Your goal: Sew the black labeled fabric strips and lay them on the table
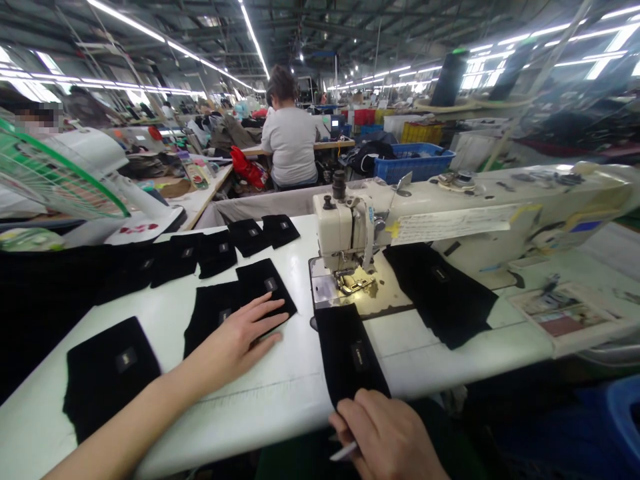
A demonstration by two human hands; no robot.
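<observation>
My left hand (253, 327) lies with fingers stretched out over a black fabric piece (257, 273) bearing a small dark label. Under its wrist is a second black piece (205, 303), partly hidden. At the table's front edge, my right hand (380, 427) is closed on the near end of a labelled black fabric strip (345, 340). A pale, pointed tool (344, 452) sticks out below its fingers; its kind is hidden. The strip's far end reaches the sewing machine's metal plate (325, 290), just in front of the presser foot (353, 283).
The sewing machine (345, 227) spans the right side, with black fabric (440, 287) under its arm and a parts tray (570, 317) beyond. More labelled black pieces (217, 253) lie left. A fan (55, 173) stands far left; a seated person (293, 140) works ahead.
</observation>
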